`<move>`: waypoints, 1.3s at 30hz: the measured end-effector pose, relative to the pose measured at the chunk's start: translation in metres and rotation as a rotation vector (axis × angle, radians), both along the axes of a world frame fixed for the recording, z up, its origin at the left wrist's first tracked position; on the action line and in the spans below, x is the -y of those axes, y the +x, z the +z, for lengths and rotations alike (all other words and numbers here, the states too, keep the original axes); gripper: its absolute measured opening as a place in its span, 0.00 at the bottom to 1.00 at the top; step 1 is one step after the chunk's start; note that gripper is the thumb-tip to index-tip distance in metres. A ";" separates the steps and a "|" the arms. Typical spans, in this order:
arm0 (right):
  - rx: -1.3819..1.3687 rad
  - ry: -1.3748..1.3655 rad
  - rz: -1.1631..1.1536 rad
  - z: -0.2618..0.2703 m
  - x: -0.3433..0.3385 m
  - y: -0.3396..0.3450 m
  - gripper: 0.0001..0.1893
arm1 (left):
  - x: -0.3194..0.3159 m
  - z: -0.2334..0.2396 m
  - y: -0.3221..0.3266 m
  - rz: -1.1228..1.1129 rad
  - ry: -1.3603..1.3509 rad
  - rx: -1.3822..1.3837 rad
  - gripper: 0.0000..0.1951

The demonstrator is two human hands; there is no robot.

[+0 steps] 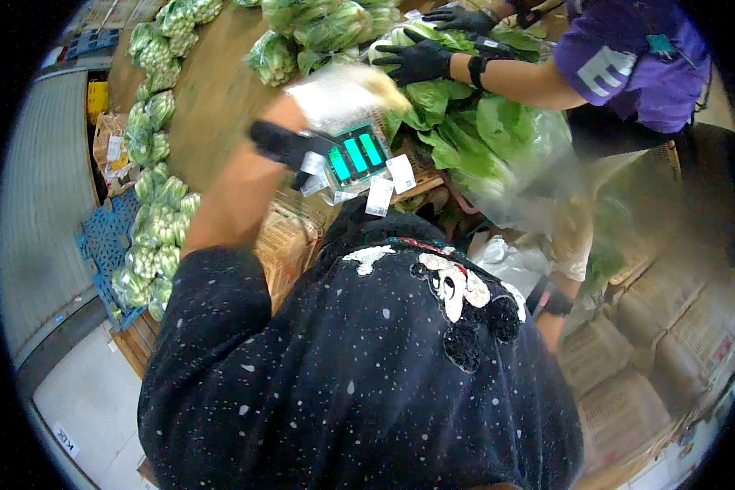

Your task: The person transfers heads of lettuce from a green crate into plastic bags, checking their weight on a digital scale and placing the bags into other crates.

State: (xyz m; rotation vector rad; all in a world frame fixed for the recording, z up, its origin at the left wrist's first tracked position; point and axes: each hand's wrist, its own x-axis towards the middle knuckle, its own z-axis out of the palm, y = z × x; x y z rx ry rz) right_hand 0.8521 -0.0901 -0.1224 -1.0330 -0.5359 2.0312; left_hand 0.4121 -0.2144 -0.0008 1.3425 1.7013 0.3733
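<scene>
My left hand (349,92), in a white glove and strongly blurred, reaches over a device with a lit green display (356,156) and paper labels (380,196) around it. Its fingers cannot be made out. My right hand (572,229), also in a white glove, is at the right, blurred beside a clear plastic bag (536,141); whether it grips the bag is unclear. Between my hands lie loose leafy green vegetables (459,131). White plastic bags (505,260) sit low in front of my shirt.
A co-worker's black-gloved hands (422,61) rest on the greens at the top right. Bagged green vegetables (159,226) form a long row at the left, with more bags (331,24) at the top. Plastic crates (285,236) stand left of me, and wrapped stacks (625,404) at the lower right.
</scene>
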 end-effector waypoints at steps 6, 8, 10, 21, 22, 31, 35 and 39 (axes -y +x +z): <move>0.211 -0.205 -0.028 0.010 0.007 0.016 0.09 | 0.063 0.011 -0.157 0.743 0.066 -0.077 0.16; 0.218 -0.147 -0.047 0.023 0.004 0.017 0.08 | 0.069 -0.015 -0.176 0.730 -0.319 0.051 0.18; 0.297 -0.048 -0.045 0.044 0.001 -0.011 0.09 | 0.059 -0.045 -0.202 0.619 -0.525 0.143 0.24; 0.854 0.148 -0.034 0.079 0.083 -0.108 0.12 | -0.025 -0.381 -0.181 0.718 -0.567 0.971 0.34; 0.886 0.132 0.025 0.077 0.086 -0.124 0.12 | -0.023 -0.408 -0.178 0.790 -0.575 1.150 0.35; 0.879 0.053 -0.261 0.041 0.084 -0.170 0.14 | -0.072 -0.376 -0.143 0.619 0.124 1.322 0.27; 0.769 0.029 -0.248 0.019 0.077 -0.151 0.13 | -0.078 -0.379 -0.141 0.682 0.169 1.336 0.19; 0.833 0.002 -0.286 0.018 0.074 -0.155 0.14 | -0.071 -0.372 -0.136 0.805 0.089 1.049 0.18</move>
